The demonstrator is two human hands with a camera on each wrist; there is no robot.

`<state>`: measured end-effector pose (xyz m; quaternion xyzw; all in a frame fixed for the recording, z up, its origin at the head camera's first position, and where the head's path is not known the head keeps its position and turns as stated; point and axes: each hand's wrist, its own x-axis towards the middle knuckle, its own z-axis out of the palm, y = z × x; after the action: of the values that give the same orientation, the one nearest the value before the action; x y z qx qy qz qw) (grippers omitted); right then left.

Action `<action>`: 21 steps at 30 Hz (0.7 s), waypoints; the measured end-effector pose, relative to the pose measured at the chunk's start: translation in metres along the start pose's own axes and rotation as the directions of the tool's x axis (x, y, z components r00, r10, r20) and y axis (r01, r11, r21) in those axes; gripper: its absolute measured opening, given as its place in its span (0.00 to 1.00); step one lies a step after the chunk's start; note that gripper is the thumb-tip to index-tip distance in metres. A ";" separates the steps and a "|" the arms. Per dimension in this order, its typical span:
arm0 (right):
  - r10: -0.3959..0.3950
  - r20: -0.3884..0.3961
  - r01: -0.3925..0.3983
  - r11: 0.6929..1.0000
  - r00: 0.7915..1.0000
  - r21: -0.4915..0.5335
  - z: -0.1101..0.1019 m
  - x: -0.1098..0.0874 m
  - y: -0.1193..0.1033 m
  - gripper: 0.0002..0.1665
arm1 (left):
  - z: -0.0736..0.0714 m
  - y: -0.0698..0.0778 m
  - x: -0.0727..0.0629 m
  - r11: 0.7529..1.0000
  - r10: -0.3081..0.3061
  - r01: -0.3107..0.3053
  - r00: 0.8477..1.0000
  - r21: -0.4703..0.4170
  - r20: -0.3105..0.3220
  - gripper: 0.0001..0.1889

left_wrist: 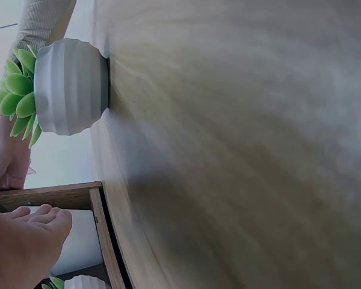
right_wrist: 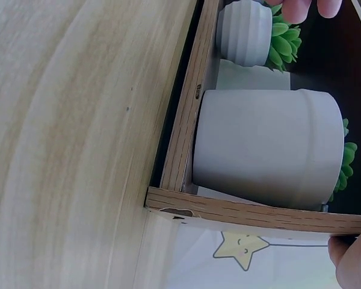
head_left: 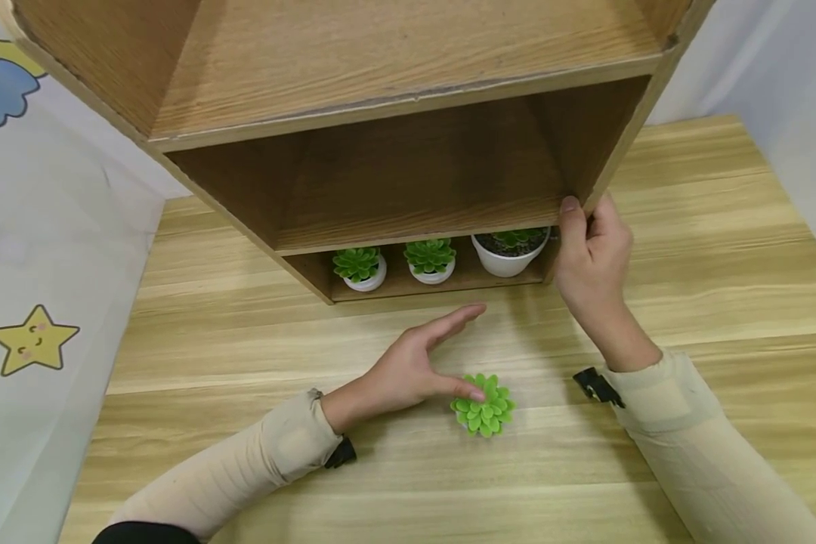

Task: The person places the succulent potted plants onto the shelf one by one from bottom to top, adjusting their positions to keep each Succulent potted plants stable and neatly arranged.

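Note:
My left hand [head_left: 408,370] reaches over the table with its fingers extended and thumb spread away from them. The thumb overlaps the top of a small potted succulent [head_left: 484,412], whose ribbed white pot [left_wrist: 72,87] stands upright on the tabletop in the left wrist view. At the right side of a wooden shelf [head_left: 415,91], my right hand [head_left: 595,264] grips the side panel, thumb on the front and fingers curled behind. Beside it, in the bottom compartment, sits a larger white pot [right_wrist: 265,144] with a green plant.
Two small potted succulents [head_left: 358,266] [head_left: 431,261] stand in the bottom compartment left of the larger pot. The wood-grain table [head_left: 245,332] runs in front of the shelf and to both sides. A white wall with a star sticker [head_left: 34,340] borders the left.

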<state>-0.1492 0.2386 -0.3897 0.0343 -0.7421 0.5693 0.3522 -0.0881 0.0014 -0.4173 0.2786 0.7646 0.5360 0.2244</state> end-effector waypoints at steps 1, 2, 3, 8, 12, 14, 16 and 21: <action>-0.001 -0.001 0.001 1.000 1.000 -0.004 0.000 0.000 0.000 0.15 | 0.000 0.000 0.000 1.000 0.001 -0.001 1.000 0.007 0.002 0.52; -0.003 -0.001 0.003 1.000 1.000 -0.007 0.000 0.000 0.000 0.15 | 0.000 0.000 -0.001 1.000 0.003 -0.003 1.000 0.011 0.005 0.52; -0.005 -0.001 0.005 1.000 1.000 -0.011 0.000 0.001 0.000 0.15 | 0.000 0.000 -0.001 1.000 0.006 -0.006 1.000 0.017 0.006 0.53; -0.010 -0.001 0.010 1.000 1.000 -0.019 -0.001 0.001 0.001 0.15 | -0.001 0.001 -0.004 0.999 0.025 -0.026 0.999 0.028 0.025 0.53; -0.008 -0.004 0.008 1.000 1.000 0.000 -0.001 0.001 0.002 0.15 | -0.001 0.001 -0.006 0.999 0.031 -0.032 0.999 0.021 0.039 0.53; -0.006 -0.008 0.006 1.000 1.000 0.002 0.000 0.001 0.002 0.16 | -0.001 0.000 -0.006 0.999 0.033 -0.034 0.998 0.009 0.045 0.53; -0.008 -0.013 0.007 1.000 1.000 -0.006 0.000 0.001 0.001 0.16 | 0.000 0.000 -0.006 0.999 0.035 -0.035 0.998 -0.003 0.052 0.53; -0.010 -0.012 0.010 1.000 1.000 -0.020 0.000 0.000 0.001 0.16 | 0.000 0.000 -0.007 0.999 0.043 -0.042 0.996 -0.005 0.076 0.53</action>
<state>-0.1499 0.2390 -0.3901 0.0309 -0.7455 0.5601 0.3599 -0.0834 -0.0033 -0.4167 0.3145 0.7485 0.5312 0.2423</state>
